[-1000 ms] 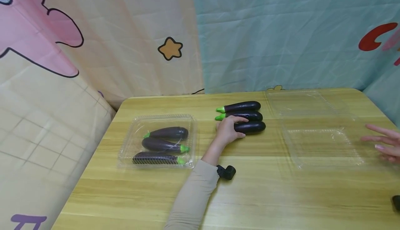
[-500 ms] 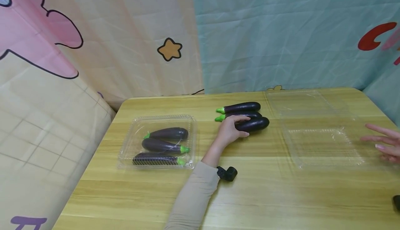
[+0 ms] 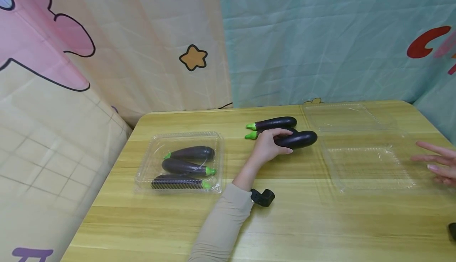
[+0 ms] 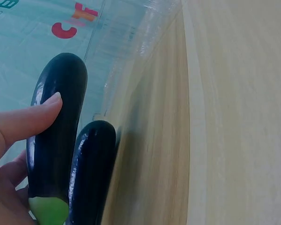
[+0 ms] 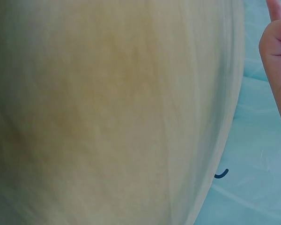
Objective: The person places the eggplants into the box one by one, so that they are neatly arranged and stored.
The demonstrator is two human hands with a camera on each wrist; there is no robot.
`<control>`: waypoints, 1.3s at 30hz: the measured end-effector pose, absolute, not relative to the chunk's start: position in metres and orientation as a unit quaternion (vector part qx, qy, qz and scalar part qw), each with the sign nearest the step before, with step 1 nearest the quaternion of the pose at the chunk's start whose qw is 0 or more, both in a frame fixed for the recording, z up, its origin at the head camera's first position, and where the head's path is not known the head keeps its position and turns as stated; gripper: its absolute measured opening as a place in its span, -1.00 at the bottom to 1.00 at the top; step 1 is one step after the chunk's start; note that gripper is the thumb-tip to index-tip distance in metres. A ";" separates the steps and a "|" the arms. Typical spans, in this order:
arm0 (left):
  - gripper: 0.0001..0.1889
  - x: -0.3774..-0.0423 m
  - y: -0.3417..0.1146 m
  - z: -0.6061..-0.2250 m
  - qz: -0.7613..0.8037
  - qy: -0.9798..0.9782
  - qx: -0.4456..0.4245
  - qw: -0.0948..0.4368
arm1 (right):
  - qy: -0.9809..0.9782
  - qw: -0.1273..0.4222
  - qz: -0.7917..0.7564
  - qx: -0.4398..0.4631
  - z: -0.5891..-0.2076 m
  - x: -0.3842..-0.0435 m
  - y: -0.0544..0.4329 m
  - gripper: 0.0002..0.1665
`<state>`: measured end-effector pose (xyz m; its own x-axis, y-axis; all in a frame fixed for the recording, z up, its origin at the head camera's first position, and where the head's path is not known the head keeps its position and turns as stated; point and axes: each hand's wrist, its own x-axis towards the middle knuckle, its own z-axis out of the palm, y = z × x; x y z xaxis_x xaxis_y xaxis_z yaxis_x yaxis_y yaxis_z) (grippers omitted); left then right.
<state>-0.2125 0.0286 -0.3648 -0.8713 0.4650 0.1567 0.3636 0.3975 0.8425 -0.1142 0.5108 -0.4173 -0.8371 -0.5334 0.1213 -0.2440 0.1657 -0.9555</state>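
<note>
My left hand [image 3: 269, 145] grips a dark purple eggplant [image 3: 301, 139] between thumb and fingers; in the left wrist view this eggplant [image 4: 61, 126] is tilted, its green cap near the palm. Two more eggplants lie just behind it on the table: a far one [image 3: 276, 122], and a nearer one with a green stem [image 3: 251, 135] that my hand partly covers. At the right edge my right hand [image 3: 439, 163] holds nothing, its fingers extended beside an opened clear plastic clamshell box [image 3: 333, 171]. Only part of that hand [image 5: 278, 56] shows in the right wrist view.
A closed clear clamshell box [image 3: 144, 167] with three eggplants inside stands on the left of the wooden table [image 3: 303, 222]. The opened box's lid [image 3: 342, 115] lies back toward the far edge. A printed curtain [image 3: 313, 40] hangs behind the table.
The gripped eggplant has come up off the table and moved right, its rounded end now near the opened box. My left hand moved along with it. The right hand stayed in place.
</note>
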 end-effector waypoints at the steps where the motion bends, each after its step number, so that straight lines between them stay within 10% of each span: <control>1: -0.53 -0.212 0.029 -0.364 0.493 0.832 0.247 0.053 | 0.754 0.122 -0.590 -0.260 -0.417 -0.114 0.511 -0.02; 39: -0.55 -0.204 0.086 -0.346 0.429 0.842 0.325 0.044 | 0.699 0.138 -0.636 -0.296 -0.416 -0.115 0.508 -0.06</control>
<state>-0.2037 0.0863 -0.3465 -0.7848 0.5850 0.2044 0.5091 0.4204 0.7511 -0.1153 0.5078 -0.4158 -0.7864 -0.5899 0.1835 -0.2378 0.0149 -0.9712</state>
